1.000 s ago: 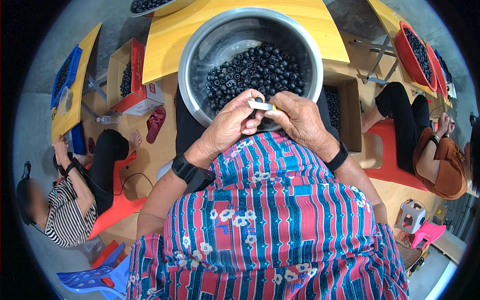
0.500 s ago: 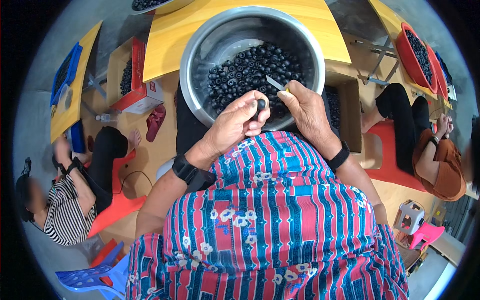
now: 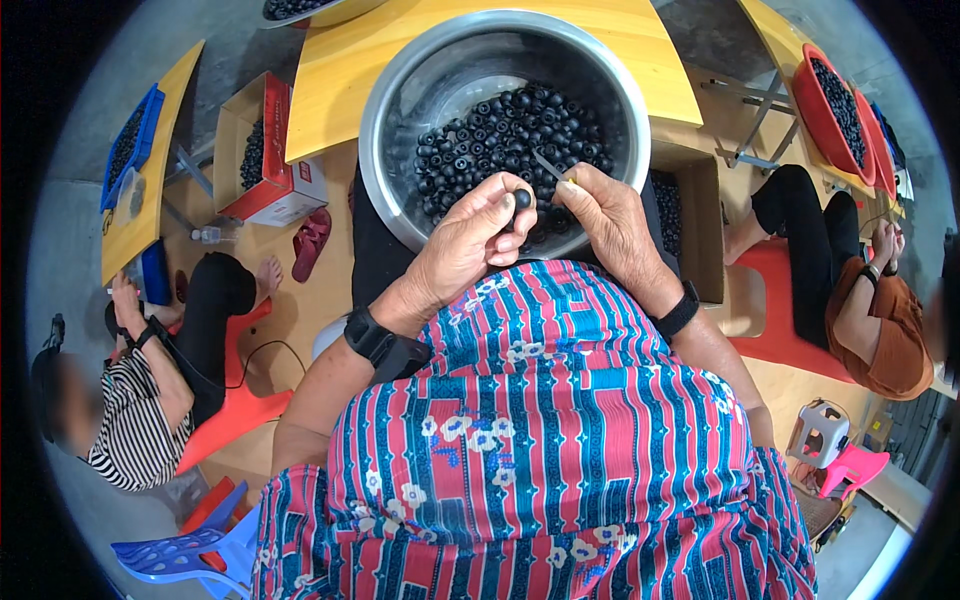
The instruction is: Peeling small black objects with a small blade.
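My left hand (image 3: 475,235) pinches a small round black piece (image 3: 521,199) between thumb and fingers, over the near edge of a large steel bowl (image 3: 377,150). Close beside it, my right hand (image 3: 612,220) is closed round a knife (image 3: 550,165); its narrow silver blade points up and left over the bowl, and a bit of yellow handle shows at the fingers. The blade is apart from the held piece. Many more round black pieces (image 3: 480,150), some with ring-shaped marks, lie heaped in the bowl.
A yellow table (image 3: 330,80) stands behind the bowl. Cardboard boxes (image 3: 705,230) with black pieces sit at both sides. Co-workers sit left and right on red stools (image 3: 770,310); red basins (image 3: 835,115) and a blue tray (image 3: 125,150) hold more pieces. A dark red slipper (image 3: 311,245) lies on the floor.
The black piece has shifted slightly up in my left fingers. My right hand and the knife have moved a little. Both co-workers' hands have shifted too.
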Tool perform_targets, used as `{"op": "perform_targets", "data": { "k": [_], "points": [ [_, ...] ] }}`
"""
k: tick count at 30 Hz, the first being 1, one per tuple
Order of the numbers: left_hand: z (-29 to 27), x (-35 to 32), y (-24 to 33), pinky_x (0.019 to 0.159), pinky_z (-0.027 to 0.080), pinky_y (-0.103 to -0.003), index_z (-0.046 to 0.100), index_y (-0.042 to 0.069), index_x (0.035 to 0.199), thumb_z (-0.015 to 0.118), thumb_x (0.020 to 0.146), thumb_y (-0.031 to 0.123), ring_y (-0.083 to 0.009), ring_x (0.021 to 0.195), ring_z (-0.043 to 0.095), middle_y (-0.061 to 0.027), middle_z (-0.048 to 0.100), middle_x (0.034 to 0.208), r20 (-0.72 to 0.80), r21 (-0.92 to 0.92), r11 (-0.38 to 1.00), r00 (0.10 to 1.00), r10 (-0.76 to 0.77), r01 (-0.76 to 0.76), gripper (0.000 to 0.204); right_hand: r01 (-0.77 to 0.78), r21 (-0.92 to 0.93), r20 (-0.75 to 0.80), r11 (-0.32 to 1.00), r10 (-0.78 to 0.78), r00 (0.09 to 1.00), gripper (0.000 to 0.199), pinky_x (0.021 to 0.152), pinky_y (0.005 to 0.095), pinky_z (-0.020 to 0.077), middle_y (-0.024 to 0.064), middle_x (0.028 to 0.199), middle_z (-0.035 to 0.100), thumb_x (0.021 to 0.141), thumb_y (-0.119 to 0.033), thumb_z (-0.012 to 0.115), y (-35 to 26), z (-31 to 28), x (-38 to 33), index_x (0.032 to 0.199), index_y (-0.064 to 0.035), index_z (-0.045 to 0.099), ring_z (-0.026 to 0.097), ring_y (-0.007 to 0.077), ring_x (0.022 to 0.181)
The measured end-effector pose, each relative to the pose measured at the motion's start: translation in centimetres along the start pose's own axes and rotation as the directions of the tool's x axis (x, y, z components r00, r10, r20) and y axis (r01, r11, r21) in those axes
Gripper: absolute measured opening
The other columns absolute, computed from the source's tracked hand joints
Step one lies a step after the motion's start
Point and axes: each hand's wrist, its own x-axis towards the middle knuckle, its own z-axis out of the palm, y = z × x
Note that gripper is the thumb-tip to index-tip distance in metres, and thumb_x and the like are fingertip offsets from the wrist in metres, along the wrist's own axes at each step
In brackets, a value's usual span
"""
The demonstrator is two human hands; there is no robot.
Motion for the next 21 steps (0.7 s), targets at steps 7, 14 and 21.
{"op": "perform_targets", "data": {
  "k": [7, 14, 21],
  "points": [
    [0.3, -0.1, 0.0, 0.056, 0.034, -0.015, 0.048, 0.009, 0.113, 0.043, 0.106, 0.028, -0.0019, 0.067, 0.037, 0.0023, 0.046, 0.087, -0.063, 0.020, 1.000, 0.998, -0.013, 0.014, 0.021, 0.011, 0.012, 0.146, 1.000, -0.013, 0.989, 0.032, 0.064, 0.0359, 0.0456, 0.0154, 0.075, 0.057, 0.096, -0.032, 0.062, -0.5, 0.2, -0.1, 0.090, -0.0008, 0.058, 0.056, 0.0271, 0.067],
    [-0.9, 0.1, -0.5, 0.062, 0.035, -0.020, 0.047, 0.008, 0.124, 0.041, 0.106, 0.024, -0.0053, 0.070, 0.038, -0.0003, 0.049, 0.091, 0.010, -0.015, 0.999, 0.999, -0.031, 0.031, 0.025, 0.212, 0.024, -0.040, 0.977, -0.211, 0.977, 0.026, 0.073, 0.0308, 0.0512, 0.0117, 0.085, 0.068, 0.085, -0.018, 0.074, -1.6, 0.9, 0.0, 0.108, -0.0070, 0.068, 0.067, 0.0266, 0.081],
    [-0.8, 0.3, -0.8, 0.062, 0.037, -0.020, 0.051, 0.007, 0.123, 0.040, 0.104, 0.013, -0.0046, 0.069, 0.040, -0.0007, 0.050, 0.090, -0.061, -0.228, 0.973, 0.997, -0.047, 0.032, 0.023, 0.250, -0.103, 0.012, 0.963, -0.250, 0.968, 0.036, 0.068, 0.0350, 0.0522, 0.0126, 0.086, 0.068, 0.083, -0.017, 0.074, -1.3, 1.2, 0.0, 0.118, -0.0138, 0.069, 0.067, 0.0292, 0.077]
  ]
}}
